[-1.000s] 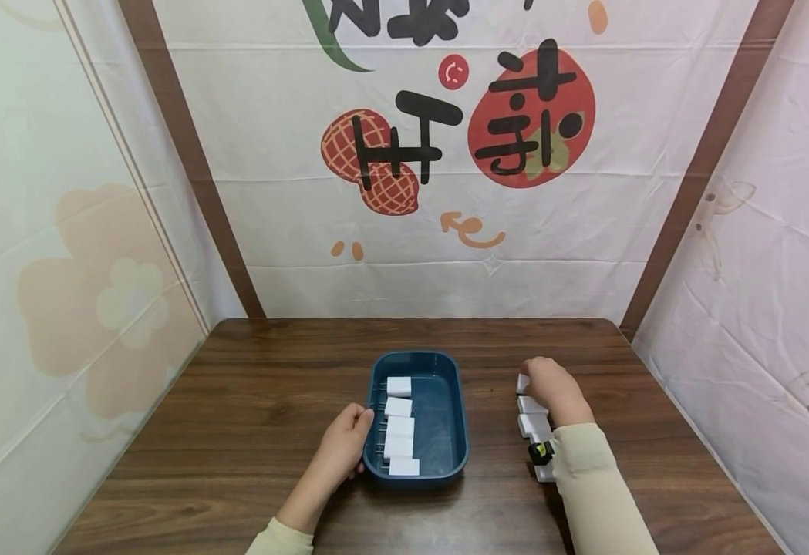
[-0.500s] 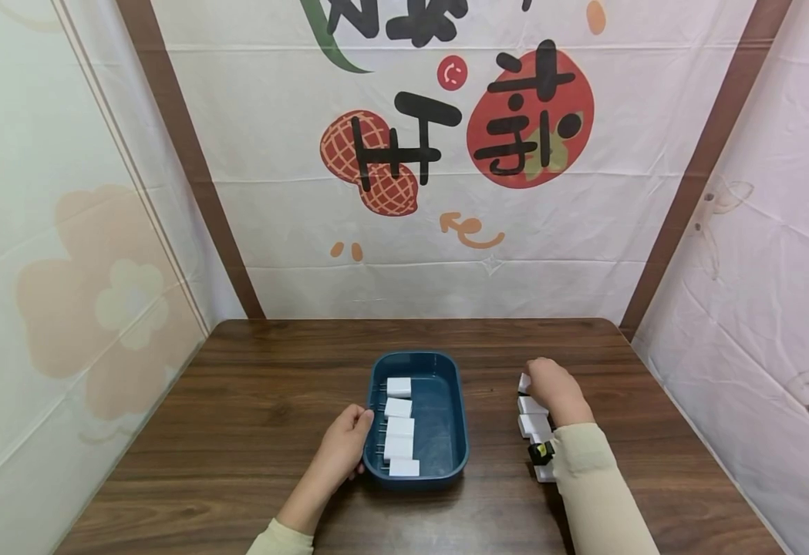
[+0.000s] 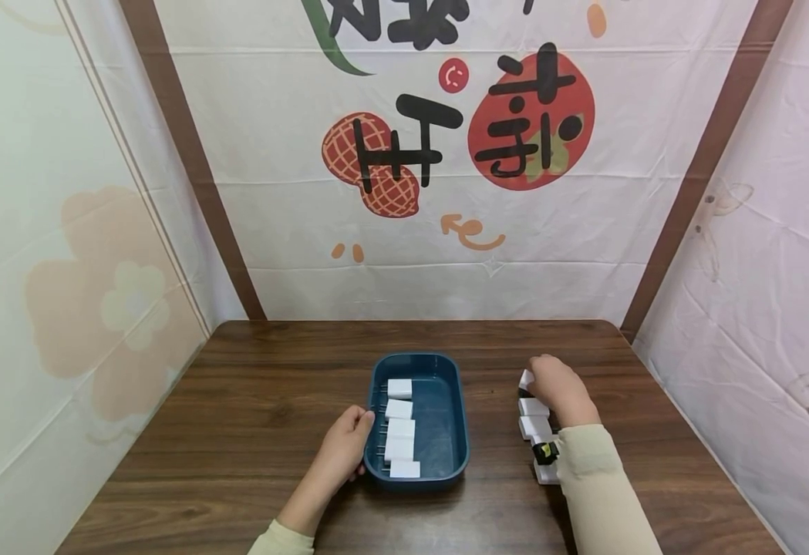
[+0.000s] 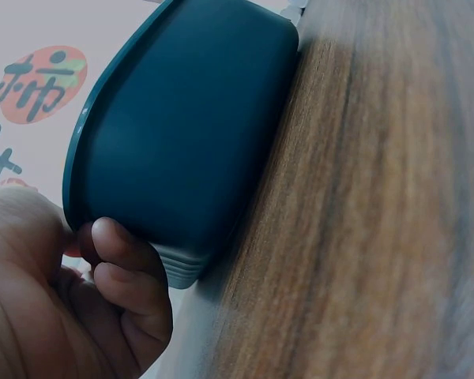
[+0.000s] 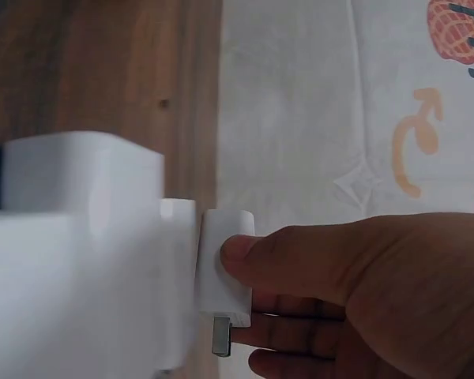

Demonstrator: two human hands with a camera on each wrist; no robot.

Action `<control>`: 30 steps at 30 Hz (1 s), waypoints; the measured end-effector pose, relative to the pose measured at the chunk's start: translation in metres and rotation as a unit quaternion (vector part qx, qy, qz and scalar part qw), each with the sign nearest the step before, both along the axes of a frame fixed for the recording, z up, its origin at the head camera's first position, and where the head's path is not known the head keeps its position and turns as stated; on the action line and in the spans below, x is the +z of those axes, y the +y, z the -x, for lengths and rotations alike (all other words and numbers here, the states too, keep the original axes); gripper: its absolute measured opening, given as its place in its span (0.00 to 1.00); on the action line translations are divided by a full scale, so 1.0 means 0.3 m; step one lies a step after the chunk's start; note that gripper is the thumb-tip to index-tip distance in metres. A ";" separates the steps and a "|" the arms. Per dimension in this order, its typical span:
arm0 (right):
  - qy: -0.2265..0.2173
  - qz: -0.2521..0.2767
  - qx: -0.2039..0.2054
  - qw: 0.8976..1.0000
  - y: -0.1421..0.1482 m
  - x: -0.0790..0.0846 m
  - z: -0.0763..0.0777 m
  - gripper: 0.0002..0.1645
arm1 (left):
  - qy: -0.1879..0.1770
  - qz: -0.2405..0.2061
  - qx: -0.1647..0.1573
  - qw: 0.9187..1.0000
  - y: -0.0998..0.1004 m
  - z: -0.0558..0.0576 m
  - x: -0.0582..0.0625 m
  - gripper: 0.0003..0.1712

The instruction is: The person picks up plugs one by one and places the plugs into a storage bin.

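Cream-coloured cloth showed at the left sleeve [image 3: 282, 538], and beyond it the left hand [image 3: 340, 447] held the blue tray [image 3: 439, 424] at its eight-to-nine o'clock side, fingers [image 4: 130, 284] curled against the wall below the rim. Inside the tray, white plugs [image 3: 400, 447] lay in a column along the nine o'clock side, prongs pointing to nine o'clock. Off at the tray's three o'clock, on the brown desk [image 3: 224, 462], I saw a second row of white plugs [image 3: 533, 428]. At that row's twelve o'clock end, the right hand [image 3: 561, 391] pinched a white adapter [image 5: 221, 276], its metal connector [image 5: 221, 336] showing; whether it touched the desk I couldn't tell.
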State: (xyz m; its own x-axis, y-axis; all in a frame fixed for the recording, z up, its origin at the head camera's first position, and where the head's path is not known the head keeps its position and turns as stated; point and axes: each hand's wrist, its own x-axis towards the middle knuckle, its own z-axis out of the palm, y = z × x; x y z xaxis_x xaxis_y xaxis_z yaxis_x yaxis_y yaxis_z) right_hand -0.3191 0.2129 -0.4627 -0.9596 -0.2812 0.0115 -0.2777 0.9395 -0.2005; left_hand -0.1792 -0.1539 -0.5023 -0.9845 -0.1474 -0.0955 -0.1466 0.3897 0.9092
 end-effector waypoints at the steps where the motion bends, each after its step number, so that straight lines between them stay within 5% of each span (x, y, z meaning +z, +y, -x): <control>1: 0.004 0.002 0.001 1.000 0.002 0.006 -0.001 0.14 | -0.001 0.000 0.000 1.000 0.000 0.000 0.000 0.18; 30: 0.057 0.031 0.053 0.996 -0.064 0.144 -0.070 0.17 | 0.000 0.002 0.000 1.000 0.001 0.001 -0.005 0.18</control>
